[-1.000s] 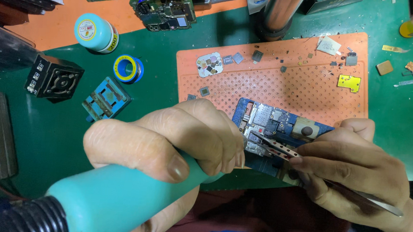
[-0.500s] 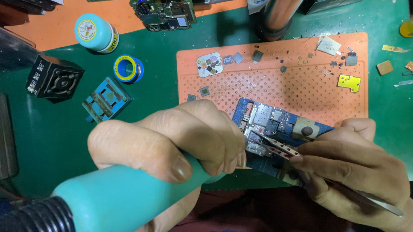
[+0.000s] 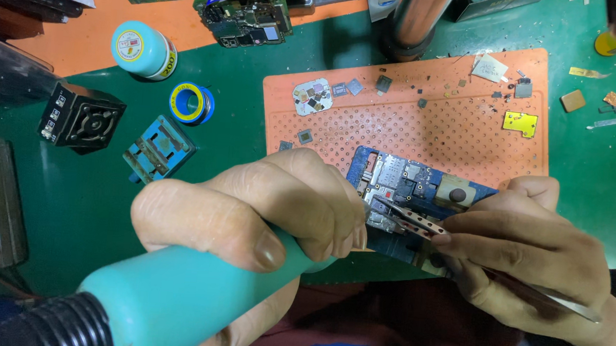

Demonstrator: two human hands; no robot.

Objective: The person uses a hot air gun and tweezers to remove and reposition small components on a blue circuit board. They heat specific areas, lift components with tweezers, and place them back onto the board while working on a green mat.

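Observation:
My left hand (image 3: 248, 208) grips the teal handle of a hot-air tool (image 3: 169, 304), whose black ribbed hose end shows at the lower left; its tip is hidden behind my fingers. My right hand (image 3: 526, 257) holds metal tweezers (image 3: 409, 218), tips touching a blue circuit board (image 3: 408, 191). The board lies at the near edge of an orange perforated work mat (image 3: 427, 123) on a green bench.
On the mat lie small chips, a round shield piece (image 3: 312, 96) and a yellow part (image 3: 519, 123). To the left are a teal jar (image 3: 142, 49), a blue-yellow solder wire reel (image 3: 191, 103), a blue fixture (image 3: 159, 148), a black square block (image 3: 81, 117). A metal cylinder (image 3: 416, 18) stands behind.
My left hand and the teal handle have shifted slightly to the right and lower. The tweezers stay on the board.

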